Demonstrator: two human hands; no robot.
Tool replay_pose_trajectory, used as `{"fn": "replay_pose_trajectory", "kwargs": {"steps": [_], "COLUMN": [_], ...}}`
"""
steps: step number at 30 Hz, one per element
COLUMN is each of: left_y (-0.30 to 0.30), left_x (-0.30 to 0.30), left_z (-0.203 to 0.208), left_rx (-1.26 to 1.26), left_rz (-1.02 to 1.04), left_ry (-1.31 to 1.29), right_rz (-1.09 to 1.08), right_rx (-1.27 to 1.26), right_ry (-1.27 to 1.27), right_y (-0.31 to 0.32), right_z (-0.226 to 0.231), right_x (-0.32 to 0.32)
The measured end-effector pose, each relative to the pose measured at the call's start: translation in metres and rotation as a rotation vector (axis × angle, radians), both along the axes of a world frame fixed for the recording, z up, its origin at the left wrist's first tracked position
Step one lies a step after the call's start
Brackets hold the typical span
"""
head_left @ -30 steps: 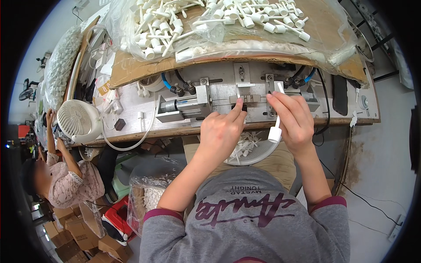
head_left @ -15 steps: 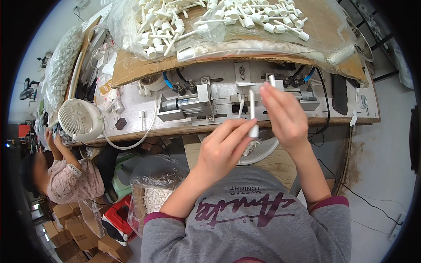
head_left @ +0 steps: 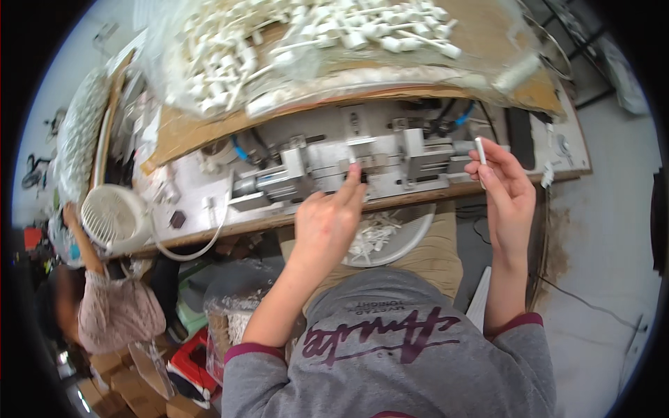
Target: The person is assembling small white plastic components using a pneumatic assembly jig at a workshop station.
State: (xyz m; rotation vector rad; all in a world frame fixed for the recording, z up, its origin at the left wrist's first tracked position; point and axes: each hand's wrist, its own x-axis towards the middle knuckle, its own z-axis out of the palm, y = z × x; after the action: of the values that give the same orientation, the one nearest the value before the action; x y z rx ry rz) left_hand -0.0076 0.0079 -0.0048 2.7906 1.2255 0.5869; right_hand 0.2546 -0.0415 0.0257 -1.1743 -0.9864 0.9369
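My left hand (head_left: 326,223) reaches to the metal clamping fixture (head_left: 376,162) in the middle of the bench device, fingers pressed together. A bit of white shows at its fingertips; the rest of what they pinch is hidden. Off to the right, my right hand (head_left: 509,191) is raised in front of the bench edge, with a thin white stick (head_left: 480,150) upright between thumb and fingers. On either side of the fixture sit metal slide blocks, a left one (head_left: 296,174) and a right one (head_left: 421,159).
Behind the device, a cardboard sheet (head_left: 167,143) bears a heap of white capped sticks (head_left: 355,31). Below the bench edge, a white basket (head_left: 423,228) holds small white sticks. A white fan (head_left: 115,218) stands at left, near a co-worker in a pink top (head_left: 118,313).
My left hand has gone from holding a white capped stick before the bench to reaching into the fixture. My right hand has moved away to the right. The view has shifted slightly.
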Motion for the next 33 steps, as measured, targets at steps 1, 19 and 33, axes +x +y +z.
{"fn": "replay_pose_trajectory", "kwargs": {"steps": [1,19,33], "left_y": [0.001,-0.037,-0.058], "left_x": [0.001,0.002,-0.005], "left_z": [0.0,0.051,0.155], "left_rx": [-0.001,-0.508,-0.958], "left_rz": [0.013,-0.215,-1.268], "left_ry": [-0.009,-0.495,-1.351], "right_rz": [-0.039,-0.89,-0.993], "right_rx": [-0.009,-0.037,-0.151], "right_ry": [-0.044,-0.676,-1.161], "right_y": [-0.002,-0.004,0.018], "right_z": [0.0,-0.077,-0.057], "right_x": [0.006,0.224,0.192]}}
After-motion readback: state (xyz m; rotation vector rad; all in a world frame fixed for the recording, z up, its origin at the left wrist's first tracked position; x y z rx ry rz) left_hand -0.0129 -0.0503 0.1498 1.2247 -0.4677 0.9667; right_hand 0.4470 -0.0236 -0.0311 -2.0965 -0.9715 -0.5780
